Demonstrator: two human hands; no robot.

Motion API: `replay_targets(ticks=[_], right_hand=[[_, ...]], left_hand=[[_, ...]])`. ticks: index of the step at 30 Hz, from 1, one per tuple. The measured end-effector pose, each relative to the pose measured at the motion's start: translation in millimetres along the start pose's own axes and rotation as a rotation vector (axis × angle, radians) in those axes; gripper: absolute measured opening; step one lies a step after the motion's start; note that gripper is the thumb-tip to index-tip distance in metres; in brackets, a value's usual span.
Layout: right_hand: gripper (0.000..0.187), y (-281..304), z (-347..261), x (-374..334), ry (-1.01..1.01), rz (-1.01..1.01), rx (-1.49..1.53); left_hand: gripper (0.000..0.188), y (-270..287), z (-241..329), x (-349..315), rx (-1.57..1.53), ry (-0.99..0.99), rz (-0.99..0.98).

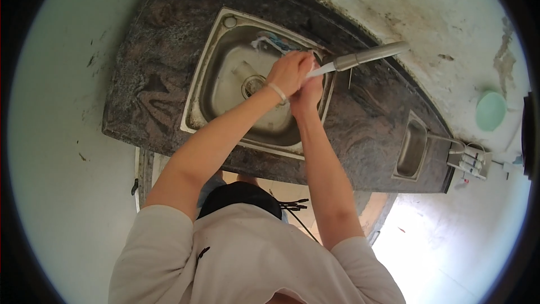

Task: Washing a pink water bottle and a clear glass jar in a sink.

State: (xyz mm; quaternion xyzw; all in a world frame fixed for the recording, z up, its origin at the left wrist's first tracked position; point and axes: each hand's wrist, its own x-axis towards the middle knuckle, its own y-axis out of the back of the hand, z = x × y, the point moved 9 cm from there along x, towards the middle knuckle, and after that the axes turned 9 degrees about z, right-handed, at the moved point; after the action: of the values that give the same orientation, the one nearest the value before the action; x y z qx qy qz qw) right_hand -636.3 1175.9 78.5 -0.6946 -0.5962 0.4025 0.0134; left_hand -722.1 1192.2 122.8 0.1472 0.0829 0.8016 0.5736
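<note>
Both my hands are together over the right side of a steel sink point(209, 79), under a stream of water point(321, 71) from the metal faucet point(371, 54). My left hand point(288, 72), with a pale band point(278, 94) at its wrist, reaches over from the left with its fingers bent and pressed together. Against it, lower and to the right, my right hand point(307, 94) is closed, its fingers partly covered by the water and the left hand. A little white shows between them; I cannot make out what it is. Behind the hands lies a crumpled blue-and-white item point(274, 41) in the basin.
A round drain point(253, 86) is in the basin floor. Dark patterned stone countertop point(154, 59) surrounds the sink. Farther right are a small steel basin point(412, 149) and a fixture with white cylinders point(472, 160). A pale green bowl-like object point(491, 111) is by the stained wall point(405, 0).
</note>
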Motion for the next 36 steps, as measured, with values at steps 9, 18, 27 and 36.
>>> replay_targets(ticks=[9, 18, 27, 36], right_hand=[[0.044, 1.6, -46.0, 13.9, 0.441, -0.002, -0.031], [0.043, -16.9, -51.7, -17.7, 0.526, 0.067, -0.465], [0.048, -14.5, -68.9, -19.3, 0.596, 0.048, -0.692], [0.050, -11.4, -50.1, -22.1, 0.600, 0.016, -0.602]], left_hand=[[0.025, -12.8, 0.0, -1.7, -0.168, 0.025, 0.097], [0.018, -2.8, 4.9, -4.3, -0.225, 0.166, 0.182], [0.019, 20.3, 42.3, -30.8, -0.229, -0.166, 0.228], [0.019, -7.8, -2.8, -4.5, -0.353, 0.273, 0.185]])
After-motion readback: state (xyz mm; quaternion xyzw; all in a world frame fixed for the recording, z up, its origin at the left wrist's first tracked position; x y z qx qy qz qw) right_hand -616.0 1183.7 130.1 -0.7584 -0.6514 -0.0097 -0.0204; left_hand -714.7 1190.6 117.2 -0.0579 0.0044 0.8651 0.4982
